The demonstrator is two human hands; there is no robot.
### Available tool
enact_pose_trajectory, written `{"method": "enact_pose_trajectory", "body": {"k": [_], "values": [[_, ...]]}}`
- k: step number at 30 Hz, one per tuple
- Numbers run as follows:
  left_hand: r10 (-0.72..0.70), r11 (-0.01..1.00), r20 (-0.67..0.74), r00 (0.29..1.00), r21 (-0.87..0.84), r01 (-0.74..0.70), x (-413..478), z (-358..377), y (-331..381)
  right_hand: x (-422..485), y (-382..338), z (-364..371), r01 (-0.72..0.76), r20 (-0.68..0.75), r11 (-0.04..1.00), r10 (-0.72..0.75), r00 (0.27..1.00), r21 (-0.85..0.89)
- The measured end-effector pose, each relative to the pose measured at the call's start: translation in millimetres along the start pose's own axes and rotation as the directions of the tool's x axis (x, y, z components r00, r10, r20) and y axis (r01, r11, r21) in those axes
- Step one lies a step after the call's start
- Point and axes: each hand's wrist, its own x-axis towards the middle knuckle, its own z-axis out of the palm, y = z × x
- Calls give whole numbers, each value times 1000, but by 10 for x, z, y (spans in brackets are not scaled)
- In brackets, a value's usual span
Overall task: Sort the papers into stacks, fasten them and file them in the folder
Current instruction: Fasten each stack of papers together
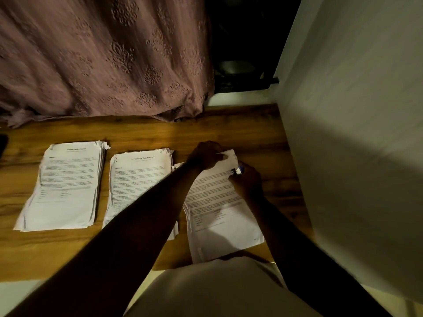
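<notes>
You are pinching the top corner of the right-hand paper stack (pixel 219 202) with your left hand (pixel 206 156), while your right hand (pixel 248 183) is gripping a small blue and silver fastening tool (pixel 238 170) there. On the wooden desk (pixel 229 129), the middle stack (pixel 139 179) is showing "Internship Documentation"; the left stack (pixel 66 184) heading is too blurred to read.

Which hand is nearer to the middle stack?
Left. The left hand pinches the top corner of the right stack, just right of the middle stack. The right hand, holding a small tool, is farther right, at the right stack's edge.
</notes>
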Motion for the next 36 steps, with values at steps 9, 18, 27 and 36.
{"method": "enact_pose_trajectory", "body": {"k": [9, 18, 27, 36], "values": [[-45, 998, -13, 999, -45, 44, -35, -2, -66, 39, 79, -53, -80, 36, 996, 82, 996, -49], [-10, 999, -18, 1000, 43, 11, -91, 10, 46, 69, 126, -95, -104, 42, 987, 99, 994, 120], [61, 998, 14, 998, -28, -61, -117, -44, 71, 78, 144, -153, 4, -22, 978, 1, 1000, 210], [81, 982, -18, 997, -171, -83, -160, -29, 141, 138, 142, -427, 356, 38, 934, -357, 933, 41]]}}
